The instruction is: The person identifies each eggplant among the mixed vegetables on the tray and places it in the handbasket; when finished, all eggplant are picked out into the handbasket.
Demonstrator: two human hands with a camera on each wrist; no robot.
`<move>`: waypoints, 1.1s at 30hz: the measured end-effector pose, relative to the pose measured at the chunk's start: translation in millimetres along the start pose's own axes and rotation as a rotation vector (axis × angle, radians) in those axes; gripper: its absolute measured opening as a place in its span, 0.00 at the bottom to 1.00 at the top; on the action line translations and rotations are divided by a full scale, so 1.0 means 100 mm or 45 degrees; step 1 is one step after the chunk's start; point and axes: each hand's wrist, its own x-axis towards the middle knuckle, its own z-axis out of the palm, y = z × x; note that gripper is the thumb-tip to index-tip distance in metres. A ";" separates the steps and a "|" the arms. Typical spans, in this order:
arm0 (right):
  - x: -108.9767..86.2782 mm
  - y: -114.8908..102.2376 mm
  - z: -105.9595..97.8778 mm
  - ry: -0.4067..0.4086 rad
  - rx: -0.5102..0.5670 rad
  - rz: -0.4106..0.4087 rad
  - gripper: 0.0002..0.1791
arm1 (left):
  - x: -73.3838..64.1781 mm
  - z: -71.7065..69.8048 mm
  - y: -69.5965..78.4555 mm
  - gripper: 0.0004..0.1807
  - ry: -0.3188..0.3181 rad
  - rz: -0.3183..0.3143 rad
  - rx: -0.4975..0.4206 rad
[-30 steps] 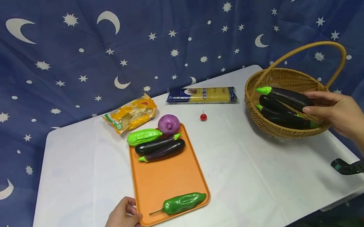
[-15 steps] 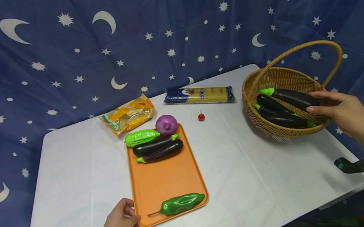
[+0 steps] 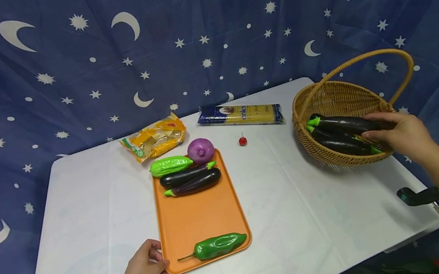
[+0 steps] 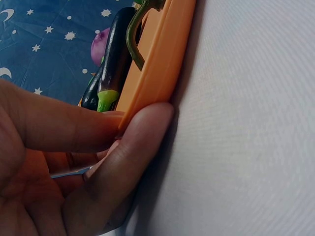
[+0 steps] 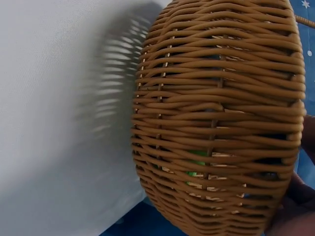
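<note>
- Eggplant lies in the wicker basket, as we see from the head; the right wrist view gives us mostly woven wall, with some green through the gaps.
- Right hand reaches over the rim, thumb and fingers clamped on this eggplant's capless end.
- Left hand pinches the orange tray at its near-left corner, which we see closest from its wrist.
- Tray carries a green chili pepper and two eggplants; basket has at least one more beside the held one.
</note>
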 end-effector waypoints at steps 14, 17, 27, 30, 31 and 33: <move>0.10 -0.05 0.09 0.005 -0.203 -0.102 0.29 | 0.00 0.00 0.00 0.20 0.007 0.001 -0.019; 0.13 -0.06 0.09 -0.025 -0.214 -0.128 0.30 | -0.01 0.00 0.00 0.20 0.007 0.002 -0.018; 0.27 -0.09 0.09 -0.158 -0.280 -0.130 0.32 | 0.01 0.00 -0.01 0.21 0.008 -0.009 -0.008; 0.31 -0.08 0.10 -0.182 -0.297 -0.122 0.32 | 0.01 0.00 -0.01 0.21 0.010 -0.007 -0.005; 0.31 -0.08 0.10 -0.186 -0.298 -0.118 0.32 | 0.01 0.00 -0.01 0.21 0.011 -0.006 -0.006; 0.33 -0.07 0.11 -0.183 -0.306 -0.116 0.31 | 0.01 0.00 -0.01 0.21 0.012 -0.006 -0.002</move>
